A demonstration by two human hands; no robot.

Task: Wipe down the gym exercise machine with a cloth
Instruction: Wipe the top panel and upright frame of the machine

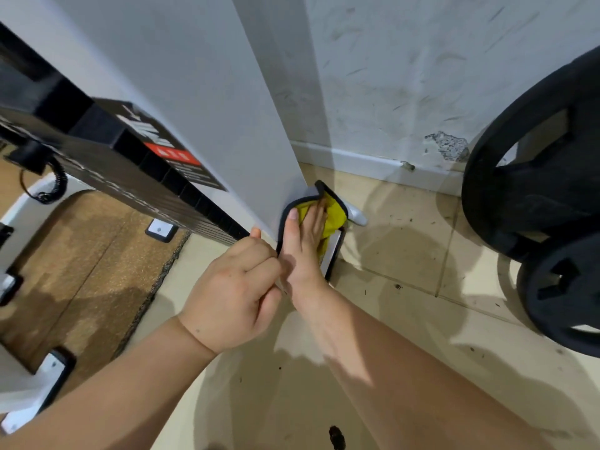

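Step, wiping the foot of the machine's white upright panel [211, 92], mid-scene by the floor: right hand [303, 245] flat, fingers straight, pressing yellow cloth [334, 216] there; left hand [233, 287] curled at near edge, grasp indeterminate; advised: firm overlapping strokes, cloth wrapped round the corner.

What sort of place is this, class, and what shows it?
Probably a gym: round black weight plates stand near the scuffed white wall, and a yellow black-edged cloth lies against a white metal machine upright beside a black weight stack.
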